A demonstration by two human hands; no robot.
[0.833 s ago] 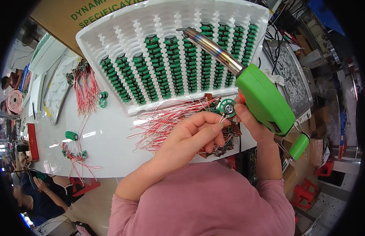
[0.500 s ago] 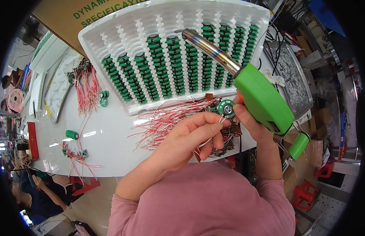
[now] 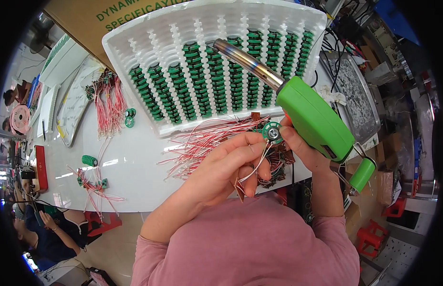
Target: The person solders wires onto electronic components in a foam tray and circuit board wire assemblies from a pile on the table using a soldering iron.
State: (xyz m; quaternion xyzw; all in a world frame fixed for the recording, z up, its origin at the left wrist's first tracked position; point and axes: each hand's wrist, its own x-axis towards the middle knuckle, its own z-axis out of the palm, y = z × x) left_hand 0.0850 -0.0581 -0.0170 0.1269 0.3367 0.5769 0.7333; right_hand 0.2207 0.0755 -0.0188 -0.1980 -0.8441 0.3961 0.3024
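A small round green-rimmed speaker (image 3: 273,133) with a silver centre is held up between my hands. My left hand (image 3: 233,159) is closed, its thumb and index finger at the speaker's left edge. White wires (image 3: 260,164) run from the speaker past these fingers to a small brown circuit board (image 3: 239,189) at the lower fingers. My right hand (image 3: 305,150) is closed around a green soldering gun (image 3: 317,117), mostly hidden behind it, with its thumb at the speaker's right edge. The gun's metal barrel (image 3: 250,59) points up and left over the tray.
A white foam tray (image 3: 159,128) holds rows of green speakers. Beneath my hands lies a pile of red and white wires (image 3: 197,148) with boards. More wire bundles (image 3: 109,112) lie left. At right are a metal tray (image 3: 357,90) and a solder spool (image 3: 362,175). A co-worker (image 3: 49,233) sits lower left.
The soldering gun and speaker have shifted slightly left. My left thumb has drawn back from the wires, which now show more fully, and the brown board shows more below my fingers.
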